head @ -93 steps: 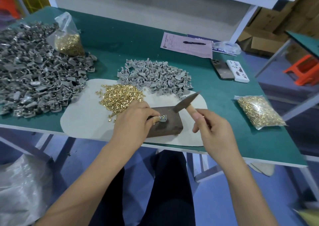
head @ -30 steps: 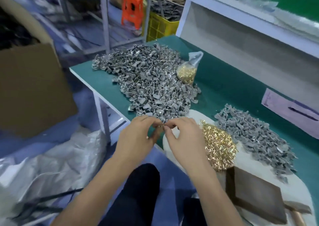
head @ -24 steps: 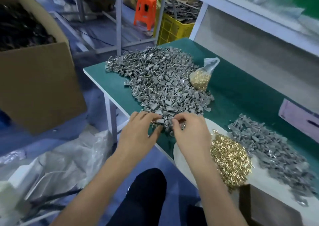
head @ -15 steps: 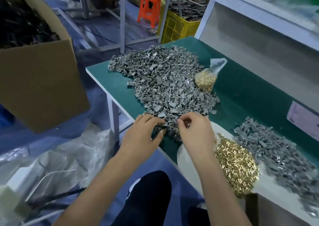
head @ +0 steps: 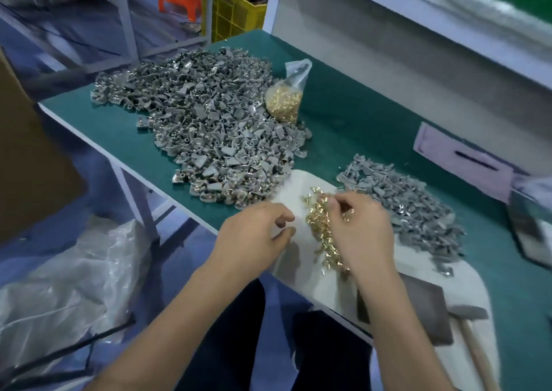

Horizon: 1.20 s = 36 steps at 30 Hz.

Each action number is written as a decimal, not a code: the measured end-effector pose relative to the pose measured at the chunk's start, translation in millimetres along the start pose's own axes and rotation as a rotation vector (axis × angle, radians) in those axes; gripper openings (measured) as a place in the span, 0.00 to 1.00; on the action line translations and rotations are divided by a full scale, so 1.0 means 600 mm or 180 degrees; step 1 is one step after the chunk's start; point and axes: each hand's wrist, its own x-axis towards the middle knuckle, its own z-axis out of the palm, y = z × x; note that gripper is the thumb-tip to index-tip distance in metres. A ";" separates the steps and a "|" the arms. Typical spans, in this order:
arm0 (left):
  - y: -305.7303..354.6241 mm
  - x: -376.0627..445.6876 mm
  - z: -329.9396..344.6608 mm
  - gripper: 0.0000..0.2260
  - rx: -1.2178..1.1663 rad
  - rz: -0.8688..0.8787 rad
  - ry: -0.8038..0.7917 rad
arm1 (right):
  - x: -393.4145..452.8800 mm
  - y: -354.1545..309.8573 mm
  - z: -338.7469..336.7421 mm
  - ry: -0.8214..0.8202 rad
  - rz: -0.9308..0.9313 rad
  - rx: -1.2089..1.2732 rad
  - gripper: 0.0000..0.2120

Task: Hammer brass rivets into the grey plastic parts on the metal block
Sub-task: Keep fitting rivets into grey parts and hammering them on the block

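Observation:
My right hand (head: pixel 360 235) is over the loose heap of brass rivets (head: pixel 321 226) on the white mat (head: pixel 301 274), its thumb and fingertips pinching into the heap. Just left of the heap, my left hand (head: pixel 257 236) hovers at the mat's edge with loosely curled fingers and nothing visible in it. A small pile of plain grey plastic parts (head: pixel 403 202) lies right of the rivets. The dark metal block (head: pixel 424 310) sits bare at the lower right, partly hidden by my right forearm. The hammer (head: pixel 470 316) lies beside it.
A large pile of grey parts with metal showing (head: pixel 215 133) covers the green table's left end, with a bag of rivets (head: pixel 283 103) leaning on it. A paper with a pen (head: pixel 460 157) lies at the back right. Plastic sheeting (head: pixel 74 277) lies on the floor.
Both hands have left the large pile and moved right onto the mat. My right hand now digs into the rivet heap. The block and hammer have come back into view.

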 end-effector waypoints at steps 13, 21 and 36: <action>0.095 0.003 0.115 0.10 -0.0019 0.0445 -0.0615 | -0.110 0.151 -0.059 0.0738 0.0518 0.0308 0.13; 0.099 0.011 0.124 0.02 0.0164 0.0693 -0.0499 | -0.117 0.156 -0.056 0.0746 0.0459 0.0251 0.12; 0.177 0.032 0.137 0.14 -0.1574 0.0207 -0.0738 | -0.120 0.171 -0.079 0.0458 0.0006 0.1828 0.09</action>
